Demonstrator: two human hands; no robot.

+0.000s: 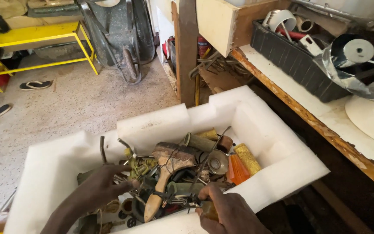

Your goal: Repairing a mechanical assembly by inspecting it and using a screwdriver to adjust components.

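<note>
1. Floor (78,104): speckled grey concrete, upper left; a dark flip-flop (35,85) lies on it nr a yellow metal frame (44,32), and a wheelbarrow (120,39) stands beside that.
2. Bench (325,117): white top w/ worn wooden edge, runs along the right side. On it a black plastic tray (291,56) of odds and ends, and crumpled silver foil w/ a shiny round disc (356,50).
3. White foam box (256,125): thick-walled packing piece, centre, below the bench edge; no label visible. Full of mixed hardware.
4. In the box: paintbrush (169,167) w/ pale wooden handle lying mid-pile; orange plastic piece (237,170) and a yellow cylinder (247,158) side by side at the right wall; tangled wires and small metal parts around.
5. Left hand (102,184): in the box, left of the brush, fingers spread and loosely curled over small metal bits; not clearly gripping anything.
6. Right hand (226,208): at the box's near wall, fingers closed round a small brownish object (208,211), partly hidden; can't tell what it is.
</note>
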